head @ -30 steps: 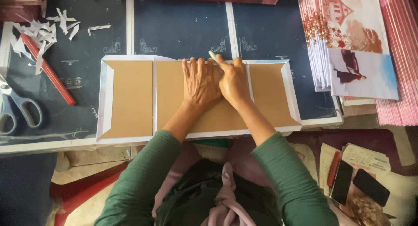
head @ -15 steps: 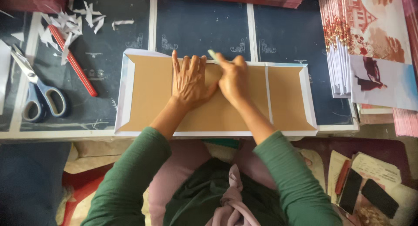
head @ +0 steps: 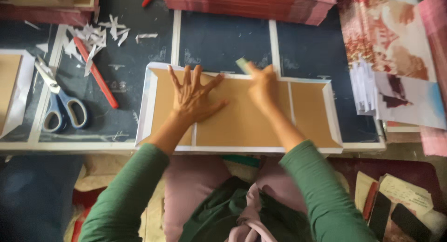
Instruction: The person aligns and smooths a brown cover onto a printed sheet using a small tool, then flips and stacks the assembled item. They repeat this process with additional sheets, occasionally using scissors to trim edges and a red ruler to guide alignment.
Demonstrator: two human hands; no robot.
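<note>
Cardboard cover lies mid-frame on the worktop, side flaps already folded. Your left hand presses it flat, fingers spread; your right hand grips a small green tool along the unfinished top edge.

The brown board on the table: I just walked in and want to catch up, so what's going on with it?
A person in green sleeves is working on a brown board edged with folded white paper, lying flat on a dark table. The left hand presses flat on it, fingers spread. The right hand holds a small pale green tool at the board's top edge. Blue-handled scissors, a red stick and paper scraps lie to the left; a pink stack sits behind.
</note>
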